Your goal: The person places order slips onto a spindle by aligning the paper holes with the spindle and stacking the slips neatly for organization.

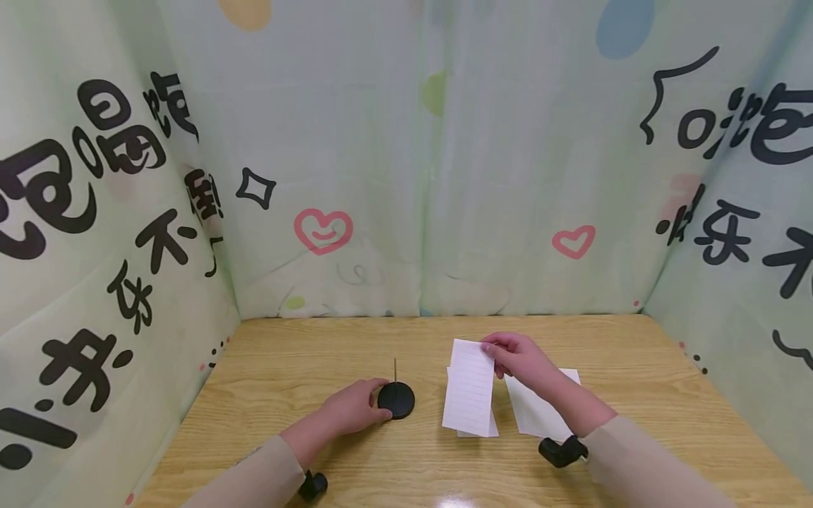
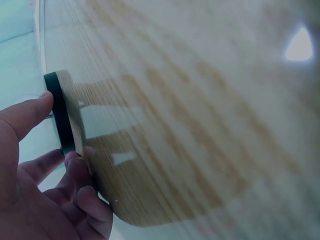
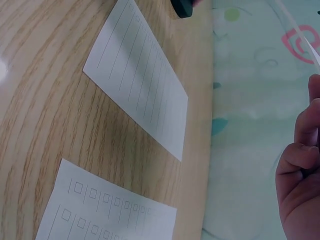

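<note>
Head view: left grip (image 1: 356,407), spread, clasps black disc (image 1: 397,404); right grip (image 1: 522,358), narrow, apparently pinches lined sheet (image 1: 468,392).

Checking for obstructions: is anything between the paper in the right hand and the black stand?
Nothing visible: in the head view, only tabletop shows between the paper and the stand. The left hand holds the stand from its opposite side.

Pale curtains (image 1: 356,127) on three sides (lettered in black), wood-grained tabletop (image 1: 406,469)
</note>
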Demonstrator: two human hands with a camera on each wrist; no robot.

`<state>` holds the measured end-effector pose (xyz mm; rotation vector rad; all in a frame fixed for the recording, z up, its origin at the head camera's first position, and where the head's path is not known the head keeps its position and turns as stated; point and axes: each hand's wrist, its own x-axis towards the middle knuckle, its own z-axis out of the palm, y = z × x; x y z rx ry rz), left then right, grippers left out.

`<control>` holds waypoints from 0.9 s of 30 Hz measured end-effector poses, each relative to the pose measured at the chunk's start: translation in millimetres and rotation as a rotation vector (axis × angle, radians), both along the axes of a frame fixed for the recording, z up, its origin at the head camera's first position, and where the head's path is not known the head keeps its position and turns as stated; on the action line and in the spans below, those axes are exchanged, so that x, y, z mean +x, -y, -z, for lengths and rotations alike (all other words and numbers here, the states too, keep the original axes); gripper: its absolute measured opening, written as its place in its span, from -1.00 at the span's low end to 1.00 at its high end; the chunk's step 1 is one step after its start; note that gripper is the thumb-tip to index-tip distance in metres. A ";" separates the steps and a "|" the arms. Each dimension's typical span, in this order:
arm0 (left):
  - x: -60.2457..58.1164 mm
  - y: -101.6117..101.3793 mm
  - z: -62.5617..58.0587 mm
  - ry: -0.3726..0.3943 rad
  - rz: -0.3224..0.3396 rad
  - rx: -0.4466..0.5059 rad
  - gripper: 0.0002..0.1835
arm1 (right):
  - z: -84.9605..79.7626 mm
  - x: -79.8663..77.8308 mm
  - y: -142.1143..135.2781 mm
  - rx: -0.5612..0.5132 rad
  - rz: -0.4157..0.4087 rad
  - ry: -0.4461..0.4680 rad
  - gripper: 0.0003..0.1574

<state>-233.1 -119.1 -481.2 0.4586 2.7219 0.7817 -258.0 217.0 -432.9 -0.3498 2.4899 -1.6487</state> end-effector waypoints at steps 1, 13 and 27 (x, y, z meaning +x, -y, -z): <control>0.0 0.0 -0.1 -0.002 -0.001 -0.003 -0.33 | 0.2 -0.2 1.1 0.000 -0.002 -0.003 -0.69; -0.9 -0.1 0.3 -0.016 0.003 -0.011 -0.32 | 2.7 -4.2 13.9 0.026 -0.035 -0.022 -0.72; 0.0 -0.4 0.2 -0.030 0.007 -0.026 -0.33 | -0.9 -0.4 24.4 0.002 -0.058 -0.009 -0.70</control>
